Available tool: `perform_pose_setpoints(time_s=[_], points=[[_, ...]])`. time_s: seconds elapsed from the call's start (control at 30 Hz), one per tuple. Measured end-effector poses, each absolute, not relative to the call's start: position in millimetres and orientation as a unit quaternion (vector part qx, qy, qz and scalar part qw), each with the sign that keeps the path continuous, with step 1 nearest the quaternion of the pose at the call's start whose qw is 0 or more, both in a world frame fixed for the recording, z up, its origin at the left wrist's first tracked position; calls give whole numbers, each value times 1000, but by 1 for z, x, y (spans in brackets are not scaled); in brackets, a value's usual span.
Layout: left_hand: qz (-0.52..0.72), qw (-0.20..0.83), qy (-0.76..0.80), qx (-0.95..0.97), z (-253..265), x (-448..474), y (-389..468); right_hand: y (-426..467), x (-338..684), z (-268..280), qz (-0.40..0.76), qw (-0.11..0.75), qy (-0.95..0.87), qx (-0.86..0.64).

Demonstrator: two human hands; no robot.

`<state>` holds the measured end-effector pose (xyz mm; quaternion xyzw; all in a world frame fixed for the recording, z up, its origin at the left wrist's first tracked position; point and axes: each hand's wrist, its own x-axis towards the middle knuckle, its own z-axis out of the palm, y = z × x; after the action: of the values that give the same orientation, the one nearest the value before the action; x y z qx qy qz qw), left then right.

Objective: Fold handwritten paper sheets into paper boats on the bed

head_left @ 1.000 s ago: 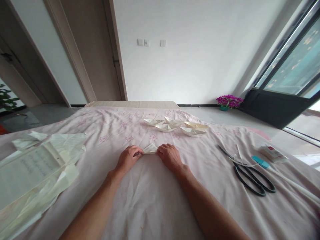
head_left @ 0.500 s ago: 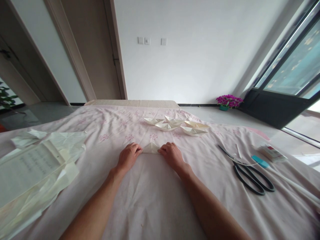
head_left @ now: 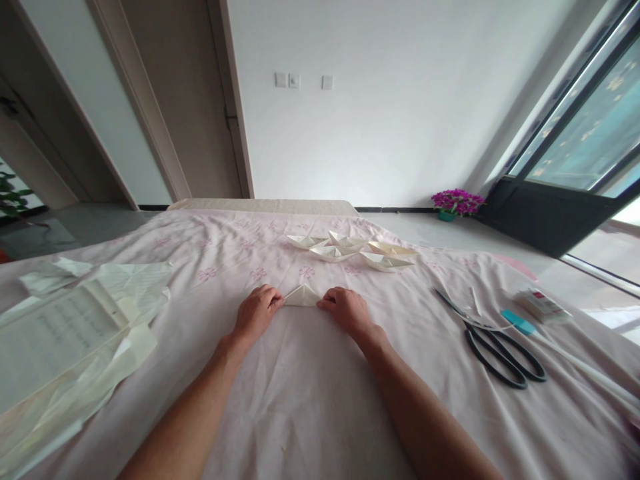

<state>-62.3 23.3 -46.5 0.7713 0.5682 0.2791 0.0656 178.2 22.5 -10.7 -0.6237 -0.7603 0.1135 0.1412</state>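
Note:
A folded white paper piece [head_left: 303,296], pointed at the top like a low triangle, rests on the cloth between my hands. My left hand [head_left: 257,310] pinches its left corner, fingers closed. At the opposite corner, my right hand [head_left: 347,310] grips the paper between thumb and curled fingers. Just beyond, several folded paper boats [head_left: 337,251] stand grouped on the cloth, one of them more yellowish than the others.
A pale pink flowered cloth [head_left: 310,413] covers the surface. Loose paper sheets [head_left: 55,333] lie at the left. To the right are black-handled scissors [head_left: 505,357], a blue-ended white stick [head_left: 519,322] and a small box [head_left: 543,305]. Purple flowers [head_left: 457,200] stand on the floor.
Both hands stay on the paper's corners with almost no movement. The right hand has shifted very slightly; the camera view has moved a touch.

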Motion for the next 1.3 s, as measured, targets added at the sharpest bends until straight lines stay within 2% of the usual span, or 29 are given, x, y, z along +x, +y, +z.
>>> perform_pose_setpoints(time_s=[0.53,1.3], points=[[293,91,562,768,-53,-66,29,26,164,-18,86,97,-736,-664],[209,-17,596,775,-45,-51,23,27,159,-16,77,90,-715,-689]])
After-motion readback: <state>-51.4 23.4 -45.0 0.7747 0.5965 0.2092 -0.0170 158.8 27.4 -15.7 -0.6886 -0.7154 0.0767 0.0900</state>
